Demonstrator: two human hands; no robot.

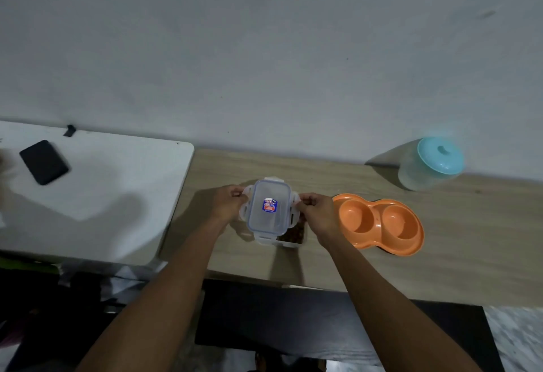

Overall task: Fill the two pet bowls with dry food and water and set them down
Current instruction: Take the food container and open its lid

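Note:
A clear rectangular lid (268, 207) with a blue seal and a sticker is held just above a small plastic container of brown dry food (291, 234), shifted left so the kibble shows at the right. My left hand (227, 203) pinches the lid's left clip, and my right hand (318, 211) pinches its right clip. To the right lies an orange double pet bowl (379, 222), both wells empty. A frosted water jug with a teal lid (432, 163) stands at the back right by the wall.
Everything rests on a wooden table (458, 242) against a grey wall. A white table (117, 195) adjoins on the left with a black phone-like object (44, 162) on it. A dark surface (293, 318) lies below the wooden table's front edge.

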